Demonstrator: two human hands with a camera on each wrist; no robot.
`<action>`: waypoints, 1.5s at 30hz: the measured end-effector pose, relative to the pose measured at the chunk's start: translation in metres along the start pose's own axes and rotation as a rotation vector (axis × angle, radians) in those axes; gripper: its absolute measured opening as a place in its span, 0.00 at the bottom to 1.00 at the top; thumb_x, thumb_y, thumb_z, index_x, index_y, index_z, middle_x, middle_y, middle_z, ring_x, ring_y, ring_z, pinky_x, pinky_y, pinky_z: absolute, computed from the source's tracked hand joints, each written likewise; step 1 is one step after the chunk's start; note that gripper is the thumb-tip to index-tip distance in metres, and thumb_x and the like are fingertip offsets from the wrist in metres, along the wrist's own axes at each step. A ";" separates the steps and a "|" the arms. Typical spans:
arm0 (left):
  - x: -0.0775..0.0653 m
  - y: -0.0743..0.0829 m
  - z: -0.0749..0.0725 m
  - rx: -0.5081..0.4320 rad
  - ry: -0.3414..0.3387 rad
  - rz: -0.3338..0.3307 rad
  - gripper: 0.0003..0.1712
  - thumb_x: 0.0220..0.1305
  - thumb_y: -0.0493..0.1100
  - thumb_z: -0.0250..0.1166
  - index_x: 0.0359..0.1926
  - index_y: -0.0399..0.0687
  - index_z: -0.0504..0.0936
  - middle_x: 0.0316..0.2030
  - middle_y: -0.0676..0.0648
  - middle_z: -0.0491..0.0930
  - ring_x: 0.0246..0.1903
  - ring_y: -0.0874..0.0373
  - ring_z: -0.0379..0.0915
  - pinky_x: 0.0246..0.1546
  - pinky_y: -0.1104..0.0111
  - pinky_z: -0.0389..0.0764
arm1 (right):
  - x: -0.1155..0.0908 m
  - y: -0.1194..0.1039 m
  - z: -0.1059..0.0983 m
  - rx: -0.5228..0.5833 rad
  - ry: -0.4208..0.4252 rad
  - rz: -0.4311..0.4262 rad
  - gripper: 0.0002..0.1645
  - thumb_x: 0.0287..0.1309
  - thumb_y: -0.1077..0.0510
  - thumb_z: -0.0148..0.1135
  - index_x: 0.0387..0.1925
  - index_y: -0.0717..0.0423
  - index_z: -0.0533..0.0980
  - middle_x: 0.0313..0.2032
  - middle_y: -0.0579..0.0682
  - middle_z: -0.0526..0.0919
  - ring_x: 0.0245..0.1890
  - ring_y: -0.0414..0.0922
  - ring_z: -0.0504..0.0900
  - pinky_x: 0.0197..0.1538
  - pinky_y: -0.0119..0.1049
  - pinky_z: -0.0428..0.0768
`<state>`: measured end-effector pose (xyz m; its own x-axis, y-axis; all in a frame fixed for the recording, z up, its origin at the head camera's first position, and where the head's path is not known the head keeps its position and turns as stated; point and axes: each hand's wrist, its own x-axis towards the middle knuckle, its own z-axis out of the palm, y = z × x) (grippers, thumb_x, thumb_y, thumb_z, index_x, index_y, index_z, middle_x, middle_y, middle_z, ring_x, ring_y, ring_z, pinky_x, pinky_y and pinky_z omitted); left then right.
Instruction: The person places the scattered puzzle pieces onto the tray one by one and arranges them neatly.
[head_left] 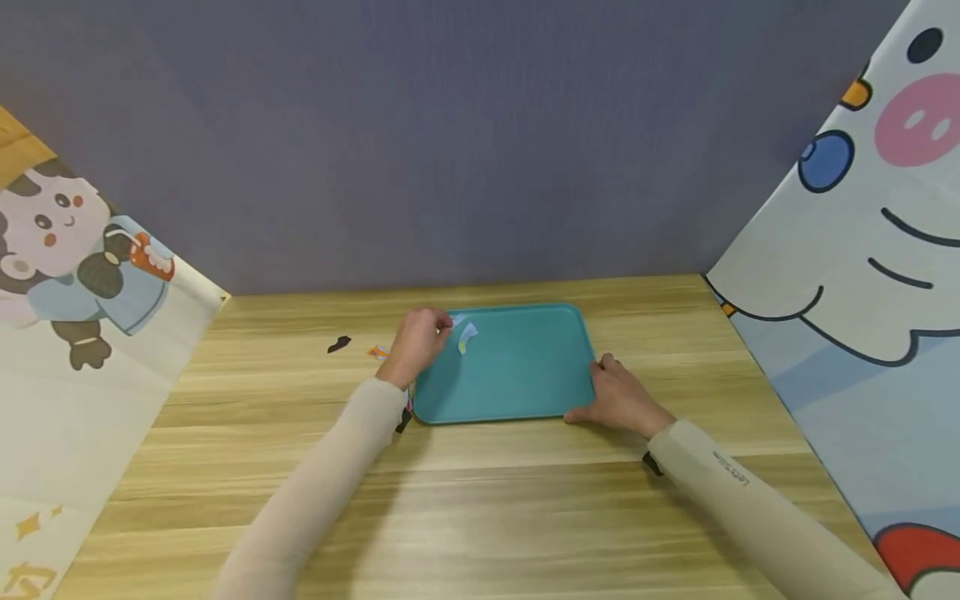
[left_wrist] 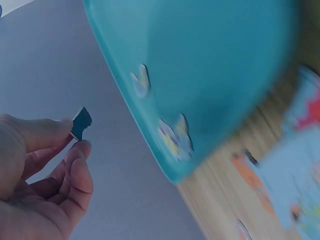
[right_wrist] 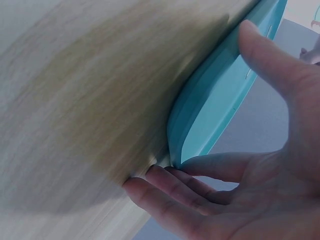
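Note:
A shallow teal tray [head_left: 517,371] lies on the wooden table. Over its far left corner, my left hand [head_left: 420,343] pinches a small dark jigsaw piece [left_wrist: 80,122] between thumb and fingertips, above the surface. Inside the tray, near its left end, lie a pale blue and yellow jigsaw piece [left_wrist: 177,140] and a smaller pale one [left_wrist: 141,85]. My right hand [head_left: 618,396] holds the tray's near right corner. Its thumb rests on the near rim and its other fingers are against the right side, some fingertips on the tabletop.
Left of the tray are a dark piece [head_left: 339,343] and an orange one [head_left: 377,352]. Another dark piece [head_left: 403,419] sits by the near left corner, beside blue printed pieces [left_wrist: 285,170]. One dark piece [head_left: 652,463] is under my right forearm. A grey wall [head_left: 480,167] rises behind.

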<state>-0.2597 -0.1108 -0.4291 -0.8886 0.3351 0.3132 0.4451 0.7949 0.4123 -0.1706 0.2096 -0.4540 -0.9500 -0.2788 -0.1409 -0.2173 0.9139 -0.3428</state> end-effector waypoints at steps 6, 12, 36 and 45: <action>0.012 0.017 0.014 -0.007 -0.058 -0.058 0.02 0.58 0.34 0.66 0.32 0.40 0.85 0.30 0.46 0.83 0.31 0.53 0.78 0.34 0.63 0.78 | -0.002 0.003 0.000 -0.007 0.002 0.011 0.65 0.39 0.33 0.72 0.61 0.81 0.59 0.51 0.70 0.66 0.49 0.61 0.70 0.51 0.53 0.71; 0.020 0.030 0.026 0.044 -0.082 -0.078 0.04 0.59 0.35 0.64 0.34 0.40 0.86 0.33 0.45 0.83 0.33 0.51 0.79 0.35 0.62 0.79 | -0.002 0.003 0.000 -0.005 -0.004 0.009 0.66 0.39 0.33 0.72 0.61 0.81 0.59 0.51 0.69 0.66 0.50 0.60 0.70 0.52 0.53 0.71; 0.036 0.041 0.055 0.077 -0.288 -0.086 0.17 0.59 0.34 0.63 0.15 0.47 0.73 0.15 0.52 0.70 0.20 0.57 0.65 0.23 0.66 0.70 | 0.000 -0.003 -0.002 -0.005 -0.021 0.008 0.66 0.40 0.34 0.73 0.62 0.81 0.57 0.53 0.70 0.65 0.51 0.60 0.69 0.54 0.52 0.70; 0.036 0.043 0.059 0.077 -0.344 -0.106 0.22 0.60 0.32 0.60 0.12 0.47 0.65 0.12 0.52 0.59 0.17 0.58 0.53 0.18 0.67 0.61 | -0.001 -0.005 -0.001 -0.003 -0.016 0.015 0.65 0.39 0.35 0.73 0.61 0.81 0.58 0.52 0.70 0.66 0.51 0.61 0.69 0.53 0.52 0.70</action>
<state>-0.2789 -0.0346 -0.4502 -0.9206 0.3885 -0.0396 0.3501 0.8660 0.3571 -0.1693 0.2060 -0.4510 -0.9494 -0.2699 -0.1609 -0.2039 0.9188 -0.3380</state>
